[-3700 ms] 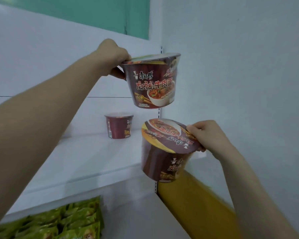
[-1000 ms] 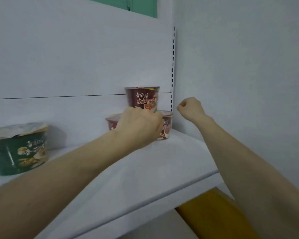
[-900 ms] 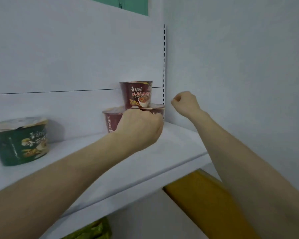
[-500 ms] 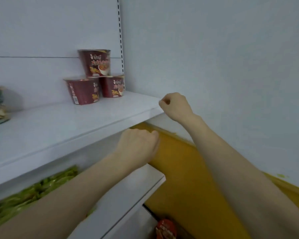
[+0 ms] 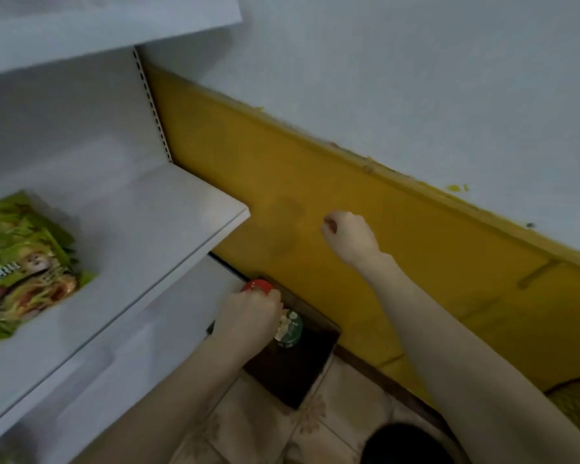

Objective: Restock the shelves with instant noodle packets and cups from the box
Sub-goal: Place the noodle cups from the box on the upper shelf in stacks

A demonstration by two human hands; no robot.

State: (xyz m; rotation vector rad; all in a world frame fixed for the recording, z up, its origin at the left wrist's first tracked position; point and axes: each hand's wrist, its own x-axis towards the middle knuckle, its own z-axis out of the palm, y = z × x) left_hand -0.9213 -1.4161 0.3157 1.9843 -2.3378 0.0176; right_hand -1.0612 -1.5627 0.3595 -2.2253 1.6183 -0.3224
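Left hand (image 5: 248, 318): lower centre of the frame, fingers curled into a fist, nothing seen in it; it overlaps the box (image 5: 292, 373), contact cannot be told.
Right hand (image 5: 349, 237): centre, fist closed, holding nothing, against the yellow wall panel (image 5: 399, 236).
Box: dark, on tiled floor (image 5: 265, 426); holds red-lidded cup (image 5: 258, 285) and green-lidded cup (image 5: 291, 329).
Green noodle packets (image 5: 24, 269): left, on white shelf (image 5: 154, 222).

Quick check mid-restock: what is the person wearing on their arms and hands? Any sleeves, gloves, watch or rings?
Nothing worn that shows. The left hand and right hand are gloveless, with no ring or bracelet visible. The left forearm and right forearm are bare to the frame edge: no sleeve, cuff or watch. The picture is soft, so a thin band could be missed.
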